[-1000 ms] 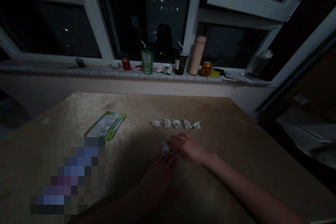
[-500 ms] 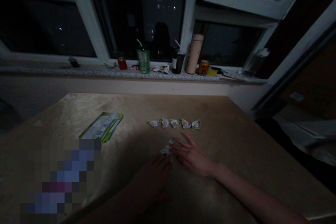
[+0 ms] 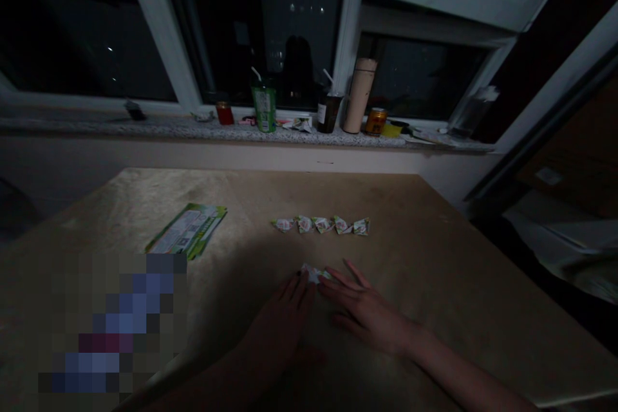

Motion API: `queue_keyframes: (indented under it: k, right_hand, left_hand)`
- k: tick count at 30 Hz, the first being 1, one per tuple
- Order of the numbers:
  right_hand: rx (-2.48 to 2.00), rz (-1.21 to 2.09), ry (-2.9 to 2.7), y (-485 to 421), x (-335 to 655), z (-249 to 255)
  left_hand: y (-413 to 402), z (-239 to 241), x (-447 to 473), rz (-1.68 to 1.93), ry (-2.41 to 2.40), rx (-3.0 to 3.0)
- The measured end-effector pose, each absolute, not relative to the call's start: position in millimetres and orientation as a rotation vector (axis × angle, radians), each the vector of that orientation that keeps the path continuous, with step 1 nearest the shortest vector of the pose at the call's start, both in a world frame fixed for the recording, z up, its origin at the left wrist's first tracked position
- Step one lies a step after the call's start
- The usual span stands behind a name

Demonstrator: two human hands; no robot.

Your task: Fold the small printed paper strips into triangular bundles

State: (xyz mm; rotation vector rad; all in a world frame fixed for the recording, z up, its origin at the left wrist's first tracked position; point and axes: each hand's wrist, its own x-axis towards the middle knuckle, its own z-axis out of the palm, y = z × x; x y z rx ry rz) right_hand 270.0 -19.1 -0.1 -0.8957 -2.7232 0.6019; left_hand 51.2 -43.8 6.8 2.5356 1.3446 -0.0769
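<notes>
A small piece of folded printed paper [image 3: 313,272], white with green, lies on the table in front of me. My left hand [image 3: 284,318] rests flat with outstretched fingertips on its left and near edge. On the right side of the paper lie the fingers of my right hand [image 3: 367,309], stretched out and a little spread. Part of the paper is hidden under the fingertips. Just beyond it, several small folded paper pieces [image 3: 322,225] with white and green print sit in a row. To the left is a stack of green and white printed sheets [image 3: 187,232].
The brown table [image 3: 410,257] reaches to the wall below the window. Along the stone sill [image 3: 294,136] stand a green cup [image 3: 264,108], a dark cup [image 3: 328,112], a pink flask [image 3: 359,96], an orange can [image 3: 376,121] and a red jar [image 3: 224,113]. The lower left is pixelated.
The small paper has turned and now sits wider and flatter between my hands. My right hand has moved slightly towards me, and my left fingertips have shifted a little up along the paper.
</notes>
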Motion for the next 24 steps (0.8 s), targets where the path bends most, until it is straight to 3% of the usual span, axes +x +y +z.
queue_keyframes:
  k: [8, 13, 24]
  right_hand:
    - [-0.916, 0.689, -2.623, -22.0, 271.4, -3.5]
    - [-1.248, 0.494, -2.313, -7.5, 281.3, -17.6]
    - [-1.447, 0.932, -2.215, -7.9, 261.1, -7.3]
  left_hand:
    - [-38.2, 0.4, 50.2, -0.020, 1.295, 2.601]
    - [-41.3, -1.6, 57.6, 0.014, 1.299, 2.558]
    - [-46.3, -5.6, 66.3, 0.028, 1.332, 2.562]
